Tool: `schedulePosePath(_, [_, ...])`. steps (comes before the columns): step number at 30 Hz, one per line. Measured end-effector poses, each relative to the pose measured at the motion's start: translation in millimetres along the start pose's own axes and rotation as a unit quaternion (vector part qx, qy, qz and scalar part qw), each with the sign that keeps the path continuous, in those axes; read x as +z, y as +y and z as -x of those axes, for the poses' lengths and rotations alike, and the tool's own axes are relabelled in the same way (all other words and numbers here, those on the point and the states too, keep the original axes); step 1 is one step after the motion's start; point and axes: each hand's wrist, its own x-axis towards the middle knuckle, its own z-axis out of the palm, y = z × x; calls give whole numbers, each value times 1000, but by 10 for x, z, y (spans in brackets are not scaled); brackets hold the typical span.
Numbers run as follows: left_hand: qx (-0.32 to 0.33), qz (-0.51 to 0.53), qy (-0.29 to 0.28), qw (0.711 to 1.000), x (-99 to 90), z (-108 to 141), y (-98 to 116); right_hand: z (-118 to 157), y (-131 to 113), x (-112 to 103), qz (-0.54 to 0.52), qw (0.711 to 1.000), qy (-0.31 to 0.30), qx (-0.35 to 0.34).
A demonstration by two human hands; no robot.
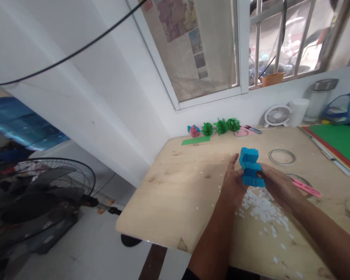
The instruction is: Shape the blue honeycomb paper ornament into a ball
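Between my two hands, above the wooden table, is a blue stack of cut paper shapes [252, 174] with a wavy, notched outline. My left hand [233, 179] grips its left side, with one finger pointing up. On its lower right edge, my right hand [272, 181] has its fingers pressed against the stack. Small white paper scraps [261, 208] lie scattered on the tabletop below my hands. Just beyond my right wrist, pink-handled scissors [307, 188] rest over a ring-shaped coil, partly hidden by the arm.
Along the table's [175, 186] back edge stand several green paper ornaments [221, 126] and a pink one [194, 131]. A small white fan [277, 116] and a glass jar [319, 101] are at the back right, near coloured paper sheets [341, 142]. A floor fan [55, 182] stands left.
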Motion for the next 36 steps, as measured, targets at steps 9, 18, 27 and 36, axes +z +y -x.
schedulePosePath(9, [-56,34,-6,998,28,66,-27,75,-116,68,-111,989,-90,32])
schedulePosePath(18, [-92,38,37,994,14,30,-65,8,-66,26,-5,998,-56,-10])
schedulePosePath(27, [-108,-9,34,994,-14,34,-70,7,-63,40,25,999,-7,-19])
schedulePosePath(36, [-46,-65,31,996,-69,-11,-130,3,-80,15,40,998,15,-36])
